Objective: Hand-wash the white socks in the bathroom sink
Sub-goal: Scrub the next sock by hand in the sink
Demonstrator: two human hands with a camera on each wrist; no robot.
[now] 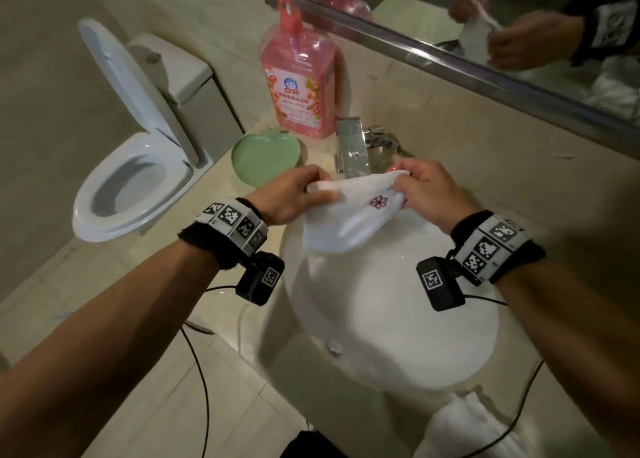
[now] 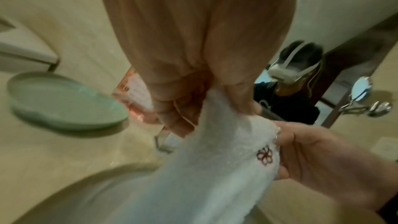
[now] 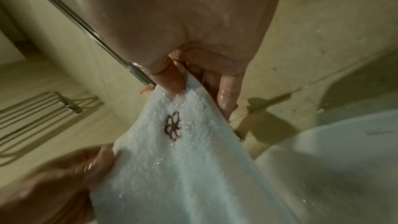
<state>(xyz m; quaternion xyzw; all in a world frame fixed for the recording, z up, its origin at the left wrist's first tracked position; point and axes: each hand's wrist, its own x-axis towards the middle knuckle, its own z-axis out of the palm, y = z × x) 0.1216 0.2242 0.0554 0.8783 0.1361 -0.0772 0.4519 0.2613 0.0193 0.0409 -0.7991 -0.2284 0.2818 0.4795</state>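
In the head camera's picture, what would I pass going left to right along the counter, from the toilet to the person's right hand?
toilet → green dish → left hand → white sock → right hand

Bathroom bystanders around the basin

A pink soap bottle [image 1: 300, 77] stands beyond the left hand, a green dish [image 1: 265, 156] just left of it, a toilet [image 1: 135, 167] farther left, a mirror [image 1: 519, 35] beyond the right hand.
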